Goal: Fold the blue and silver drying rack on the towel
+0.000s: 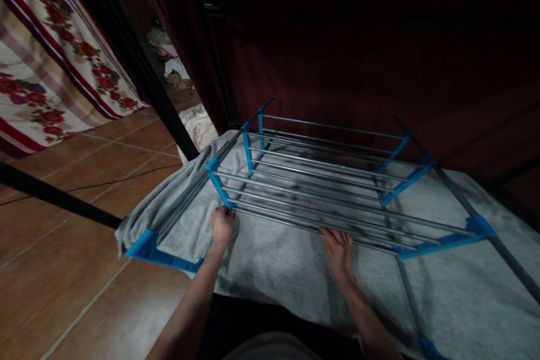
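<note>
A shoe rack (312, 198) of thin grey metal tubes with blue plastic brackets lies across a grey blanket. My left hand (222, 224) is closed at the lower end of a blue bracket (219, 187), where the nearest tube meets it; the fingertips are partly hidden. Farther right along that same front tube (278, 219), my right hand (337, 244) has its fingers curled over the metal, thumb out of sight. Several loose-ended tubes (185, 202) run along the left side to another blue bracket (164, 256). At the right, a blue bracket (447, 241) joins the tubes to a long side pole (517, 270).
The grey blanket (278, 259) covers the bed surface under the rack. Black frame posts (158, 95) stand at the left, over a brown tiled floor (63, 270) with a dark cable (126, 176). A floral curtain (63, 56) hangs at far left, a dark red curtain (337, 79) behind.
</note>
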The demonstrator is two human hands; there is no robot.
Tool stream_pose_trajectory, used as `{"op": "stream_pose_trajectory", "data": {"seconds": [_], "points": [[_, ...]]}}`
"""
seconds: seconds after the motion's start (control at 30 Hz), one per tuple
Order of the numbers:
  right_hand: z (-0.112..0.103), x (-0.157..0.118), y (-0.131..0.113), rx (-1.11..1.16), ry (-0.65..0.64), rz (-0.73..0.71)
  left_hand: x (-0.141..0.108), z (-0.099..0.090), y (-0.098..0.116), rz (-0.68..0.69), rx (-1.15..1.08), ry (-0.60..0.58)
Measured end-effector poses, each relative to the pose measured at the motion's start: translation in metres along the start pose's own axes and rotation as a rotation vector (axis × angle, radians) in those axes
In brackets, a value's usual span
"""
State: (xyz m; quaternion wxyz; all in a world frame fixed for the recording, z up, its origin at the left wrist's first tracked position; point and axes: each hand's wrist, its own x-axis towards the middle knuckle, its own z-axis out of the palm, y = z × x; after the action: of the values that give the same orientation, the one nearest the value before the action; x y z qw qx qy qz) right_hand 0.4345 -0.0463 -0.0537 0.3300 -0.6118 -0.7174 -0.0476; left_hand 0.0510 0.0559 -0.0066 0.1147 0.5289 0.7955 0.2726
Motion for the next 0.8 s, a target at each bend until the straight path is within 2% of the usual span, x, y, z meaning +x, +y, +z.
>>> {"op": "stream_pose_trajectory", "data": {"seconds": [0.8], "points": [[-0.0031,0.0014,-0.0019,0.004,-0.001,-0.022,-0.0003,0.0042,-0.0048,0.016,-0.068,-0.01]]}}
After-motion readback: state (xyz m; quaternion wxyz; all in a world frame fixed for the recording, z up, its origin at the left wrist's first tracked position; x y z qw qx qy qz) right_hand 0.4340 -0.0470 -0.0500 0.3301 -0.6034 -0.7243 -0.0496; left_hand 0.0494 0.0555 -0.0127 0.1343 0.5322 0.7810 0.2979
